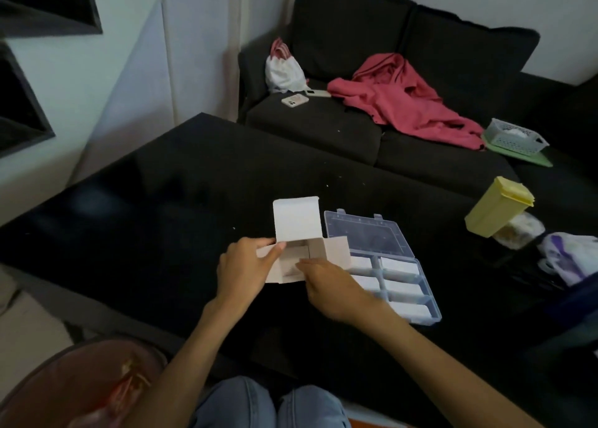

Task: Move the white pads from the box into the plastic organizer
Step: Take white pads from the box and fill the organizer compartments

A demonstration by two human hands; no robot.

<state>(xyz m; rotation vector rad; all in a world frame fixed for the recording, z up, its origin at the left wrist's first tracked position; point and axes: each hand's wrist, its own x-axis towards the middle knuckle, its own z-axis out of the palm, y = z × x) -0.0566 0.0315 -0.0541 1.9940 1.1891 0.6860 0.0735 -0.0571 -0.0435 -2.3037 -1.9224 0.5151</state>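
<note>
The left hand (246, 265) grips the opened box (291, 253) while the right hand (326, 282) reaches inside (whether its fingers pinch a pad I cannot tell), so next comes lifting one toward the plastic organizer (417, 308) at three o'clock.

No text, label, brand or number can be read on anything in this view

Black glossy table (161, 207), busy along its right side.

The white box (296, 233) sits near the middle, flaps open, and just beside it the clear plastic organizer (388, 265) lies with its lid back. Over right, a yellow container (498, 207) leans on what may be a clear tub (521, 231); a purple-and-white bag (569, 256) sits at the edge.
</note>
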